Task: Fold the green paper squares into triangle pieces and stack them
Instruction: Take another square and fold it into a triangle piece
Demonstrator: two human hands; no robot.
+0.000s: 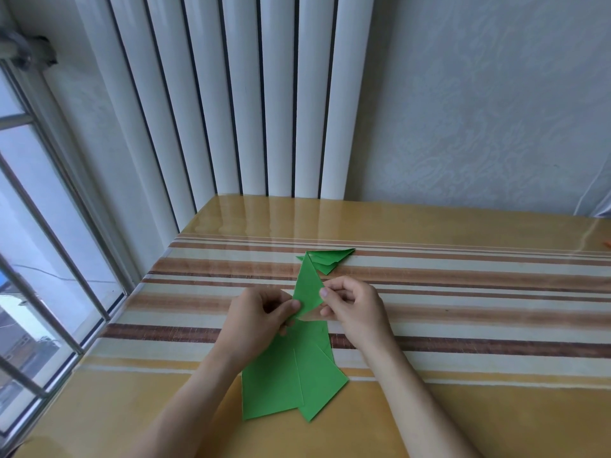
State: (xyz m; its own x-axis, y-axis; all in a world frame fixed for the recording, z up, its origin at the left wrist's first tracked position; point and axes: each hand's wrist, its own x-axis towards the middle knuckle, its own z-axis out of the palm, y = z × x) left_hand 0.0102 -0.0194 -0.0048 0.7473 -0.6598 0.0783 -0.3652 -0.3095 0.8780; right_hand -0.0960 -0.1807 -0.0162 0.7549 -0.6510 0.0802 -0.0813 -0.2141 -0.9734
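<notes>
A green paper piece (307, 287), folded into a tall narrow triangle, is held up between both hands above the table. My left hand (256, 315) pinches its lower left edge. My right hand (355, 309) pinches its right edge with thumb and fingers curled. Behind it, a small stack of folded green triangles (332, 259) lies on the striped table. Under my wrists lie flat green paper squares (291, 375), overlapping one another.
The table (463, 309) has a glossy striped cover and meets a white radiator (248, 110) and wall at the back. A window (39, 242) with bars runs along the left. A small orange thing (607, 253) shows at the far right edge.
</notes>
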